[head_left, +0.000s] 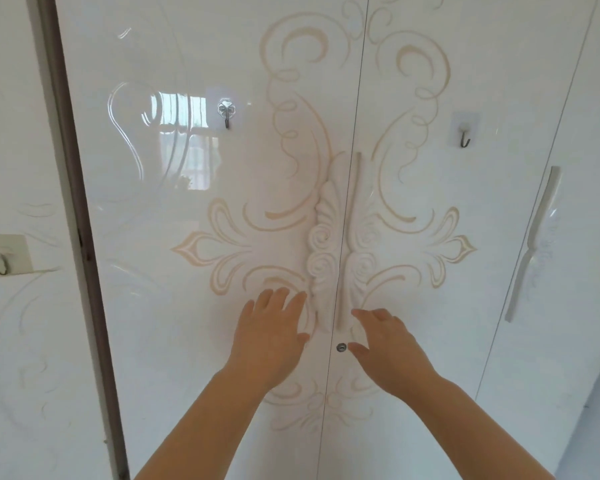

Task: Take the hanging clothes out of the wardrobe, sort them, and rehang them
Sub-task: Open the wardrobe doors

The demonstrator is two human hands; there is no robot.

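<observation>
Wardrobe [187, 323]: directly in front of you, filling the view. Glossy white panels with beige scrollwork, reflecting a window. Both centre doors are closed and meet at a thin vertical seam [359, 98]. The clothes are hidden behind them.

Left handle [321, 258]: white carved relief with shell and rose shapes, long axis vertical, beside the seam.

Right handle [355, 258]: the mirrored carving, with a slim upright bar.

Keyhole [341, 347]: small round metal disc just below the handles.

Your left hand [271, 336]: grip wide, fingers straight and spread, tips at the lower end of the left handle. Contact cannot be told.

Your right hand [387, 348]: grip wide, fingers loosely extended towards the foot of the right handle, thumb beside the keyhole, holding nothing.

Metal hook [226, 112]: on a clear adhesive pad on the left door.

Second hook [465, 133]: the same, on the right door.

Plain handle [534, 244]: long, white and smooth, on the next door to the right.
</observation>
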